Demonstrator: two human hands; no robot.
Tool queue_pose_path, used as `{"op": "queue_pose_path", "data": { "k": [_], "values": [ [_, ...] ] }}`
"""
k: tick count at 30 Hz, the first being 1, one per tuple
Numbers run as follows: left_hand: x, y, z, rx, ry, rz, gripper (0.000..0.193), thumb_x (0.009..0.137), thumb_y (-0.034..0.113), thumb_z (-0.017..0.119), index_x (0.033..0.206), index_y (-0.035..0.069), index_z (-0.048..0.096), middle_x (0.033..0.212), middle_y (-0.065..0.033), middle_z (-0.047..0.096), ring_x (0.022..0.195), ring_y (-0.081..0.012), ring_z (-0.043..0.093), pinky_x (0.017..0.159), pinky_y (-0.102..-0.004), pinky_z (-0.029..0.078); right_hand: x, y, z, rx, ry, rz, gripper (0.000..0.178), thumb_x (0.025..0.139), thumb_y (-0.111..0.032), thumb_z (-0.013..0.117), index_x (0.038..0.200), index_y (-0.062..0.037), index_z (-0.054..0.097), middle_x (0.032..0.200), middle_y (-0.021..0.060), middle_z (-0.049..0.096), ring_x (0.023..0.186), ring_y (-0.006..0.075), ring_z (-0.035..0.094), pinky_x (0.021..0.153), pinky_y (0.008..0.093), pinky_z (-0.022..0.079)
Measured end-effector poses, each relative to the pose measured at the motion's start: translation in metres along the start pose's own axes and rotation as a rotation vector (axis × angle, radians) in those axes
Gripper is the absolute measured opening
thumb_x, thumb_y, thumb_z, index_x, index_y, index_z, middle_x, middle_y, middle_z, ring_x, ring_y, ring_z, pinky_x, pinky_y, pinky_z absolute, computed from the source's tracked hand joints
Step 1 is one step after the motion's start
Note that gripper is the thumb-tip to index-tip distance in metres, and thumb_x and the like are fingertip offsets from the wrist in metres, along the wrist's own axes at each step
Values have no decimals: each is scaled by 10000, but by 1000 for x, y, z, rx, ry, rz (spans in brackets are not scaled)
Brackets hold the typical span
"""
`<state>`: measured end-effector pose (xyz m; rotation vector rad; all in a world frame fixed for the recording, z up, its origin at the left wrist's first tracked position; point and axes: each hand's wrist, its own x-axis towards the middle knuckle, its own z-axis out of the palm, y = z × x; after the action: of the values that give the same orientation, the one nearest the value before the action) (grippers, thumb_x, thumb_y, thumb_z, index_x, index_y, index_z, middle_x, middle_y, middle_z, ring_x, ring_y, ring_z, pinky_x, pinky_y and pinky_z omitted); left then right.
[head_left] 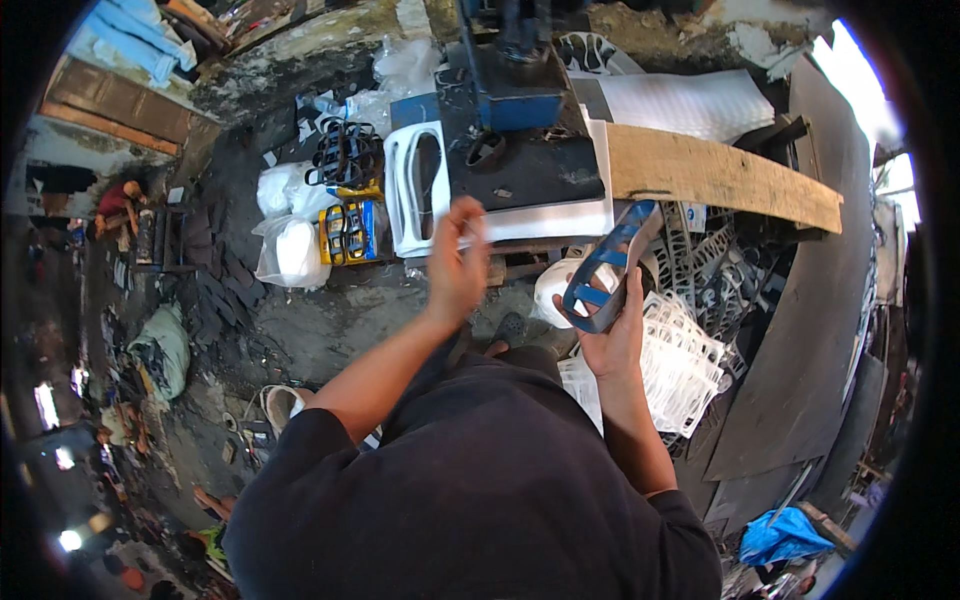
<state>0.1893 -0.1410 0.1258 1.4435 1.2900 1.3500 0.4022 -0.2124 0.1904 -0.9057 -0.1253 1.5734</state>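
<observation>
My right hand (pixel 612 345) is closed round the near end of a long curved frame (pixel 610 258), thumb along its right side and fingers at its left. The frame is up in the air, tilted, by the near right corner of the press table (pixel 540 178); from my end I can't tell whether its far tip touches anything there. I judge it stiff and probably metal, with some weight for its size and little to fear from a knock. The blue paint may be a bit slick and the thin rims could bite, so I would take it by the side walls or the blue crossbars, clear of the edges.

My left hand (pixel 460 262) is blurred, fingers loosely spread and slightly bent, with nothing I can see in it. It hovers at the near edge of a white sheet (pixel 530 222), left of the table's middle; contact is unclear to me.

Farther out, a wooden board (pixel 720 175) runs off the table's right edge, and white cut-out sheets (pixel 682 362) lie below it. Beyond the left edge, more dark frames (pixel 345 152) sit on yellow packs (pixel 328 250), beside white bags (pixel 295 252).
</observation>
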Motion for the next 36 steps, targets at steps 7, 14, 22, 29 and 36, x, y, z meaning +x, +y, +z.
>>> {"op": "queue_pose_path", "data": {
  "k": [7,14,22,29,36],
  "values": [
    [133,-110,-75,625,196,238,358,920,77,566,1267,-12,581,1205,-227,620,1129,-419,578,989,-451,448,-24,15,41,-254,-47,-119,553,1006,-441,504,1406,-102,326,1262,178,512,1128,301,579,894,545,561],
    [249,-160,-93,1026,-463,173,442,884,243,658,1300,108,591,1234,-188,632,1144,-404,586,982,-478,463,-35,46,64,-357,-50,-114,642,983,-230,586,1507,-117,232,1256,130,523,1022,221,621,827,449,591],
    [251,-129,-92,1195,-597,197,383,836,265,667,1172,84,647,1176,-162,641,1118,-353,606,923,-467,518,-24,80,97,-466,-53,-94,712,961,-212,623,1528,-47,225,1245,113,531,1009,185,605,791,397,599],
    [248,-132,-100,1131,-650,232,418,855,251,640,1232,72,624,1241,-147,607,1203,-349,546,976,-456,488,-15,107,98,-452,-15,-116,665,973,-204,596,1522,-49,253,1284,117,525,1036,189,597,788,410,606],
    [186,-135,-85,331,-91,-133,365,909,213,594,1191,-17,614,994,-250,673,900,-426,647,772,-471,516,-21,117,104,-558,44,-169,695,946,-223,623,1512,-15,277,1276,115,522,1008,177,582,764,359,595]
  ]
}}
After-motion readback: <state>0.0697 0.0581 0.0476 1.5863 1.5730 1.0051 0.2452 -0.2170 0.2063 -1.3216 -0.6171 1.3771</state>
